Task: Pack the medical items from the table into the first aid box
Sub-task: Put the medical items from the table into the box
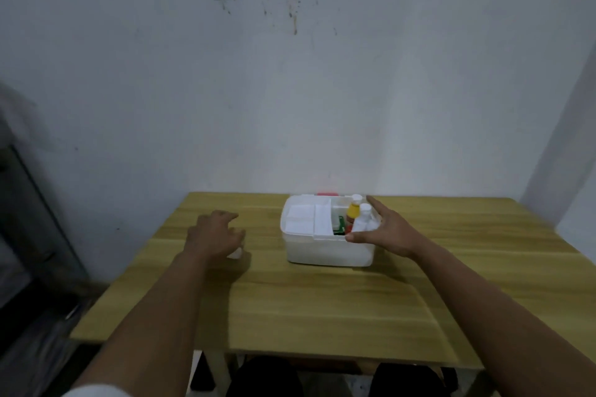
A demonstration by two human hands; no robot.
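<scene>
- The first aid box sits mid-table, open, bottles standing inside.
- Right hand spread wide at the box's right edge, holding nothing.
- Left hand, left of the box, curls over a small white item; grip unclear.
- Probably light, rigid plastic; pinch its sides.

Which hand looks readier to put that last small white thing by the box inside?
The left hand: it already covers the small white item on the table. The right hand rests against the first aid box.

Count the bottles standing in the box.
2. A yellow-labelled bottle stands in the right side of the box, toward the back; a white bottle stands just in front of it, by the right hand. Others may be hidden lower down.
</scene>
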